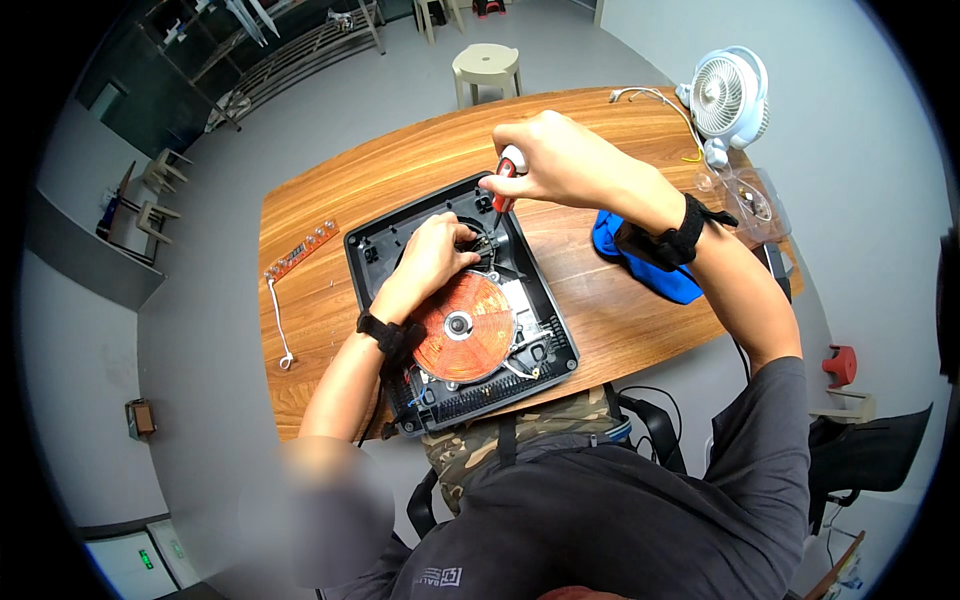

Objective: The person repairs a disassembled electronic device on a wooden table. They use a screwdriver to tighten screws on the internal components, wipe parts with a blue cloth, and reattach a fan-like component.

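An opened induction cooker base (553, 335) lies tilted on the wooden table in front of me, its black shell exposing a round copper coil (440, 340). My left hand (432, 258) reaches over the coil, fingers bent around a black round part that looks like a cooling fan (484, 247) in the far half of the shell. Wrapped around the handle of a red-and-white screwdriver (505, 185) is my right hand (545, 160), above the shell's far right side. The screwdriver points down beside my left fingertips; its tip's exact contact is too small to tell.
On the wooden table (600, 345), a strip with several round pieces (303, 250) and a white cable (277, 320) lie left. A blue cloth item (655, 275) is right of the shell. A white fan (722, 95) stands far right, a stool (486, 65) beyond the table.
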Motion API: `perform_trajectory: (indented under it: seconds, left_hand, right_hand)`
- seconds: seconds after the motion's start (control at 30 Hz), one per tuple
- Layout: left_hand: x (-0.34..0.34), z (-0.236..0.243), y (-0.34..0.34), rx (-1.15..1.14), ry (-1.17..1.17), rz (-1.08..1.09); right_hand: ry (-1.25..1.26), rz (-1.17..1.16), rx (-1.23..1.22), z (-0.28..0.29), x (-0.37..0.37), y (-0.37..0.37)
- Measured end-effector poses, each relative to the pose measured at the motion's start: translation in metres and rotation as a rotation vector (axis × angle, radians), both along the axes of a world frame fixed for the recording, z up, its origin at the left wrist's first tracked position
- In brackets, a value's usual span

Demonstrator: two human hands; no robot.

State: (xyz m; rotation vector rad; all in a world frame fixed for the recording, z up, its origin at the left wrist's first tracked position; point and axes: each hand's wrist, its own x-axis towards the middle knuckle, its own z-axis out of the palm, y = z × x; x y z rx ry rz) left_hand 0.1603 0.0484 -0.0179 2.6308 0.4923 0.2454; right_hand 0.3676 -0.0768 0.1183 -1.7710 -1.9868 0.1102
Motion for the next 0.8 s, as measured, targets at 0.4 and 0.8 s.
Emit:
perform_trajectory:
  seconds: [0.4,0.8]
  left_hand:
    - [0.004,0.000,0.002,-0.008,0.084,0.023]
    - [0.004,-0.003,0.002,-0.001,0.070,0.026]
  right_hand:
    - [-0.013,0.016,-0.078,-0.006,-0.006,0.007]
    - [-0.049,0.027,-0.075,-0.006,-0.011,0.012]
